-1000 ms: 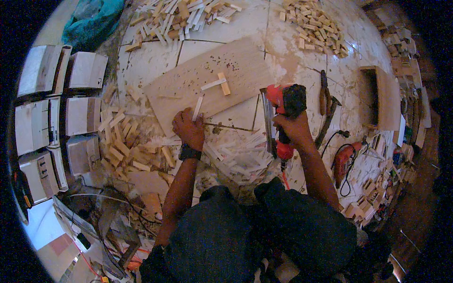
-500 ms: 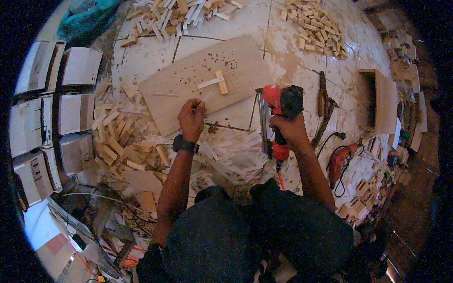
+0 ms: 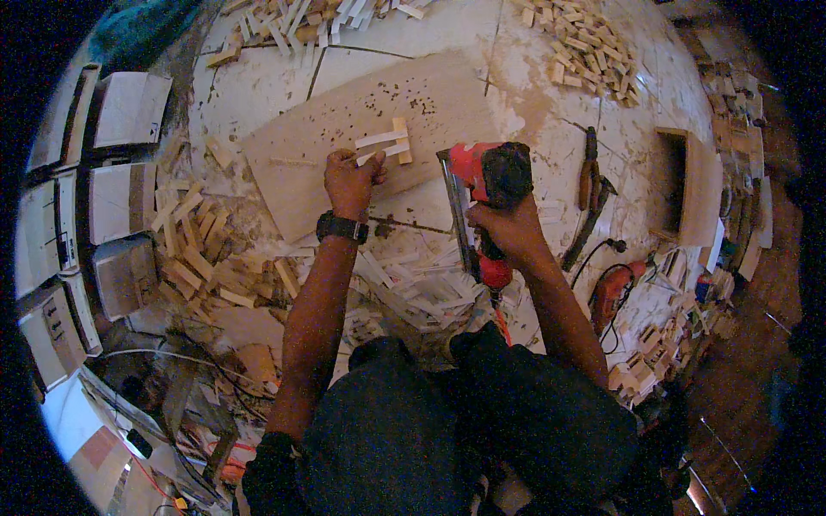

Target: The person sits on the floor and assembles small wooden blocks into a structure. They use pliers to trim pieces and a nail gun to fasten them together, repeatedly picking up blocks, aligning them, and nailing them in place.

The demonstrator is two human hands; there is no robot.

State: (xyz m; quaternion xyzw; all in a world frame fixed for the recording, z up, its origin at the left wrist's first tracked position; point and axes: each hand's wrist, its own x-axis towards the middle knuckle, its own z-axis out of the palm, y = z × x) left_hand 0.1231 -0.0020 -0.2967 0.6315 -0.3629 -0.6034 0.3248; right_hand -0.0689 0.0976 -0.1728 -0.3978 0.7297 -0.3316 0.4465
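Note:
My right hand [image 3: 508, 228] grips a red and black nail gun [image 3: 483, 193], held just right of a flat wooden board [image 3: 344, 129] on the floor. A small assembly of thin wooden strips [image 3: 387, 144] lies on that board. My left hand [image 3: 348, 176] reaches onto the board and pinches the near end of one pale strip at the assembly's left side. A black watch sits on my left wrist.
Heaps of small wooden blocks lie at the left [image 3: 206, 258], top middle [image 3: 292, 21] and top right [image 3: 589, 52]. Pliers [image 3: 589, 185], an open wooden box [image 3: 680, 185] and a red power tool [image 3: 615, 288] sit to the right. White boxes [image 3: 112, 189] line the left.
My left hand has moved forward from the board's near edge up to the strip assembly and taken hold of a strip. The nail gun has stayed beside the board.

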